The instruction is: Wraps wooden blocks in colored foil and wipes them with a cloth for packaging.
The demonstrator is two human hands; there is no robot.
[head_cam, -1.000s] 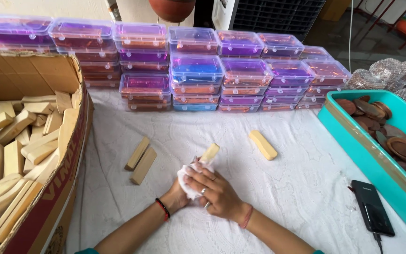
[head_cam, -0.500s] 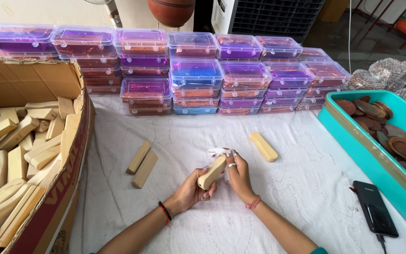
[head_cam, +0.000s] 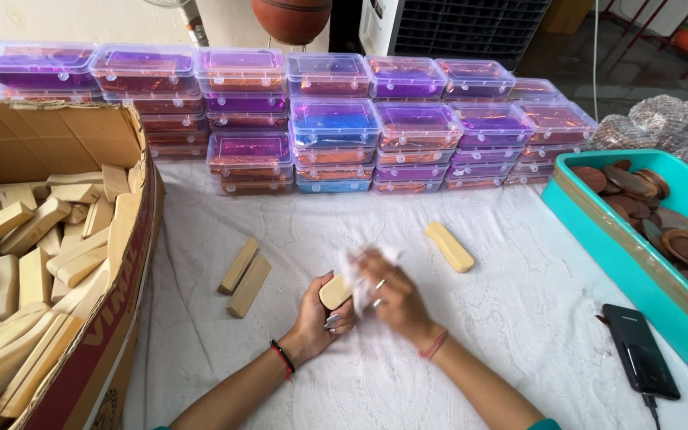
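Observation:
My left hand (head_cam: 318, 309) grips a small pale wooden block (head_cam: 334, 291) by its lower end, just above the white lace tablecloth (head_cam: 519, 318). My right hand (head_cam: 392, 293) holds a crumpled white cloth (head_cam: 357, 263) pressed against the block's upper part. Two more wooden blocks (head_cam: 243, 275) lie side by side to the left of my hands. A single rounded block (head_cam: 449, 246) lies to the upper right of them.
An open cardboard box (head_cam: 113, 318) full of wooden blocks stands at the left. Stacks of clear plastic boxes (head_cam: 336, 127) line the back. A teal tray (head_cam: 599, 231) with brown round wooden pieces sits at the right, a black phone (head_cam: 640, 350) beside it.
The block was turned from upright to end-on toward me, and my right hand with the cloth shifted over its top. My hands stayed in the same spot on the table.

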